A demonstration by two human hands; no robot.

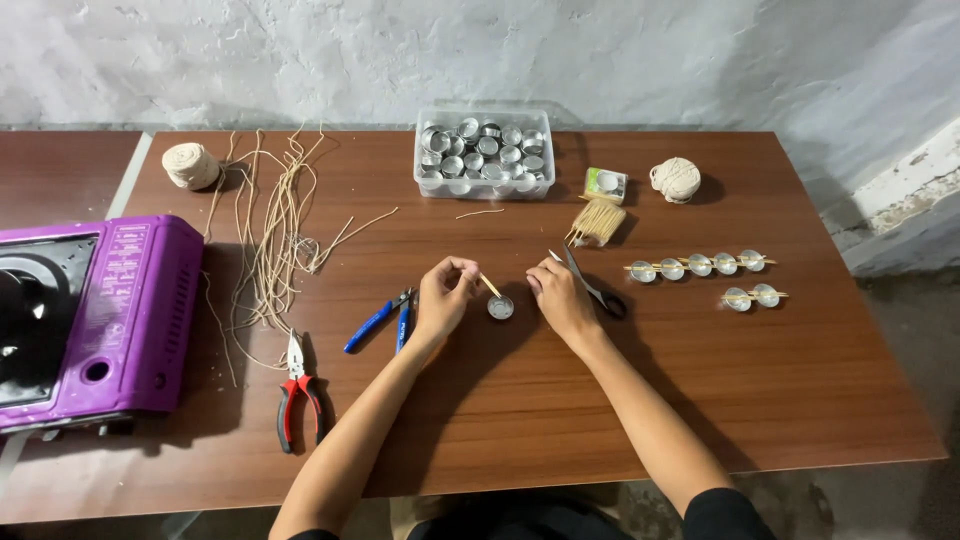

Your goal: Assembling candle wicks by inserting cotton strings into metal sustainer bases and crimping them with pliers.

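Your left hand [443, 296] pinches one end of a short wooden stick [490, 285] between thumb and fingertips, and the stick slants down from that grip toward a small metal cup [500, 308] that sits on the table [560, 420] just below and to the right of your fingers. Whether the stick's far end touches the cup's rim, you cannot tell from here. Your right hand [562, 298] rests on the table just right of the cup, fingers curled inward (it holds nothing that shows, and the fingertips stop close to the cup without clearly touching it).

Just behind your right hand lie scissors [592, 287], their black handles past your knuckles. Just left of your left hand are blue-handled pliers [385, 318], and further out that way, nearer the table's front edge, red-handled pliers [298, 393]. Beyond the grip, toward the wall, stands a clear tub [484, 185] filled with more metal cups. Right of the tub are a bundle of sticks [597, 221] and a ball of twine [677, 179]. Well right of your right hand, filled cups [699, 265] lie in two rows with sticks across them. Far left of the grip are loose cords [272, 235], a second twine ball [190, 165] and a purple stove [95, 320].
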